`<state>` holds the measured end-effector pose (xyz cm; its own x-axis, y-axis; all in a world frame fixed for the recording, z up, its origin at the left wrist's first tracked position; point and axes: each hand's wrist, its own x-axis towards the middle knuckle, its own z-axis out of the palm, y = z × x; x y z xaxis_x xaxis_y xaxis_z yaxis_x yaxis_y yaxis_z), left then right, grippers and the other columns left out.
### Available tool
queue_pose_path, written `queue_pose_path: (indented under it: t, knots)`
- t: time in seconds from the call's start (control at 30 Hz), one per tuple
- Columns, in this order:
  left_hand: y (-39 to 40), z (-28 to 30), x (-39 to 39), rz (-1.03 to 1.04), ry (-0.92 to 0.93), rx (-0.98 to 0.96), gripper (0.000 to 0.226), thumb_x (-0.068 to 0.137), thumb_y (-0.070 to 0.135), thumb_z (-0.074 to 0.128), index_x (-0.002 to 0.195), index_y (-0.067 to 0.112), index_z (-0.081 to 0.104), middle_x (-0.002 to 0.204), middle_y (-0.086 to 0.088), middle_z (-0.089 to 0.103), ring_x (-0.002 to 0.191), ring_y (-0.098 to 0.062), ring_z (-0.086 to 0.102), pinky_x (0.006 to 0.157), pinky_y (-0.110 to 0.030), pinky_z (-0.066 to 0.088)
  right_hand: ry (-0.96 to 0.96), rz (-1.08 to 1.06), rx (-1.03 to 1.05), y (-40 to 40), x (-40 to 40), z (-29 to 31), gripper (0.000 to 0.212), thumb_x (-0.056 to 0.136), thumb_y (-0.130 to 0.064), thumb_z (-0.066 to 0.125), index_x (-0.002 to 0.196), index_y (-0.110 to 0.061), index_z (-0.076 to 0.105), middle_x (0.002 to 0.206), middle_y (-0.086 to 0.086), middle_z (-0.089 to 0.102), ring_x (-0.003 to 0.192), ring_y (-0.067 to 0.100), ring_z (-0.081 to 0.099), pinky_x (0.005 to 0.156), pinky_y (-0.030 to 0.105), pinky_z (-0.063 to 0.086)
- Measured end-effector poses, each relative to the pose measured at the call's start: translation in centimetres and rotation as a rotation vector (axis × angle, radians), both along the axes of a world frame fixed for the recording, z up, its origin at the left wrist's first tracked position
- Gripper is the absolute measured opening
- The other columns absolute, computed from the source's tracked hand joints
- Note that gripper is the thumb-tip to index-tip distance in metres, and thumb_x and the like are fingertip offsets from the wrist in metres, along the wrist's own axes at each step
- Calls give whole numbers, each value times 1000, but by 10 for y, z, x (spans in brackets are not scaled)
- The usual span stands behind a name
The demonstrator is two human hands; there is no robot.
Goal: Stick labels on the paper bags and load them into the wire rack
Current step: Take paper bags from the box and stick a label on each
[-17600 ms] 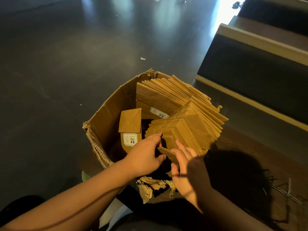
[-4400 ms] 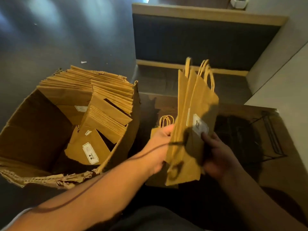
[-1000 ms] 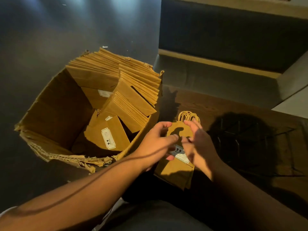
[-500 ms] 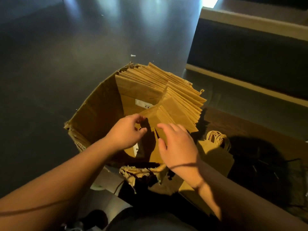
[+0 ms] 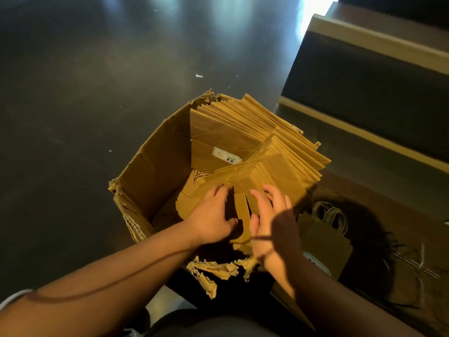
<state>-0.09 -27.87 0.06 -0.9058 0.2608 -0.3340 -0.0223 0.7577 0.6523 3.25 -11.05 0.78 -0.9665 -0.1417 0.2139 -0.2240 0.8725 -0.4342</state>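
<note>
A torn cardboard box (image 5: 150, 171) on the floor holds a fanned stack of flat brown paper bags (image 5: 267, 142). One bag at the back shows a white label reading 9.9 (image 5: 226, 155). My left hand (image 5: 213, 215) and my right hand (image 5: 272, 215) both reach into the near end of the stack, fingers spread between the bags and parting them. A narrow bag edge (image 5: 243, 215) stands between the two hands. To the right, labelled bags with twisted handles (image 5: 325, 234) lie flat on the wooden surface. The wire rack (image 5: 418, 263) shows dimly in shadow at the far right.
Dark glossy floor (image 5: 73, 117) stretches to the left with small white scraps on it. A dark upholstered bench with a pale wood rim (image 5: 364, 76) runs along the upper right. Ragged torn cardboard (image 5: 218, 268) hangs from the box's near edge.
A second ago my hands worked on a labelled bag on the wooden surface. That bag now lies there, and both hands have moved left into the box and dug deeper between the stacked bags.
</note>
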Motion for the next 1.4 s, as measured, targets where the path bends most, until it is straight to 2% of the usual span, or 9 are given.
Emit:
queue_pose_path:
  t: [0.1, 0.2, 0.4, 0.6, 0.73, 0.83, 0.93, 1.1, 1.4]
  knots:
    - [2, 3, -4, 33, 69, 19, 83, 87, 31, 74, 155, 15, 28, 155, -2, 30, 142, -22, 37, 117, -33, 34, 20, 61, 43, 6, -2, -6, 57, 68, -12, 68, 125, -6, 63, 129, 20, 57, 105, 34, 62, 85, 39, 56]
    - [3, 2, -7, 31, 28, 20, 78, 87, 34, 73, 152, 17, 32, 151, -4, 34, 141, -23, 37, 117, -33, 34, -24, 17, 32, 4, 4, -5, 55, 75, -4, 68, 129, -12, 61, 135, 13, 54, 112, 27, 58, 89, 30, 50]
    - [6, 3, -10, -42, -48, 12, 56, 87, 32, 74, 134, 23, 45, 136, -2, 44, 121, -21, 50, 97, -29, 44, -40, 58, 15, 6, 7, -1, 58, 81, -4, 70, 136, -14, 55, 137, 10, 55, 108, 21, 61, 87, 25, 52]
    - [1, 7, -10, 28, 75, -15, 37, 83, 26, 77, 109, 19, 52, 112, 0, 55, 103, -19, 54, 88, -33, 49, -164, 83, -34, 11, 5, 2, 63, 90, -18, 64, 148, -21, 39, 115, 0, 66, 75, 3, 57, 69, 19, 52]
    - [-1, 9, -6, 83, 119, 31, 45, 80, 19, 81, 115, 20, 53, 112, 5, 59, 100, -17, 60, 86, -36, 55, -266, 60, 92, 6, 1, 8, 67, 92, -43, 61, 151, -26, 33, 121, -10, 60, 87, 3, 51, 70, 19, 40]
    - [-4, 8, -2, 106, 144, 97, 59, 79, 19, 82, 130, 23, 53, 121, 13, 54, 111, -10, 54, 95, -31, 50, -335, 115, 228, 5, -6, 13, 45, 93, -49, 57, 132, -28, 52, 104, -12, 53, 85, 6, 46, 64, 21, 32]
    - [-3, 5, 1, 62, 167, 25, 42, 81, 27, 80, 118, 26, 60, 117, 2, 53, 113, -17, 51, 96, -32, 44, -231, 125, 130, 5, -1, 10, 36, 91, -37, 62, 126, -24, 62, 111, -9, 55, 91, 6, 47, 73, 19, 36]
    - [-6, 2, 3, 224, 330, 18, 35, 81, 34, 79, 112, 24, 68, 113, 2, 43, 105, -13, 44, 90, -29, 42, 44, 63, 41, 8, 13, 1, 46, 80, -12, 73, 125, -14, 66, 134, 10, 51, 117, 21, 47, 92, 26, 43]
    - [-2, 6, -1, 103, 389, 108, 28, 82, 28, 80, 108, 20, 73, 139, 2, 54, 128, -14, 50, 105, -29, 38, 16, 64, 25, 10, 13, 0, 50, 80, -10, 74, 128, -10, 62, 133, 12, 55, 112, 23, 60, 92, 25, 46]
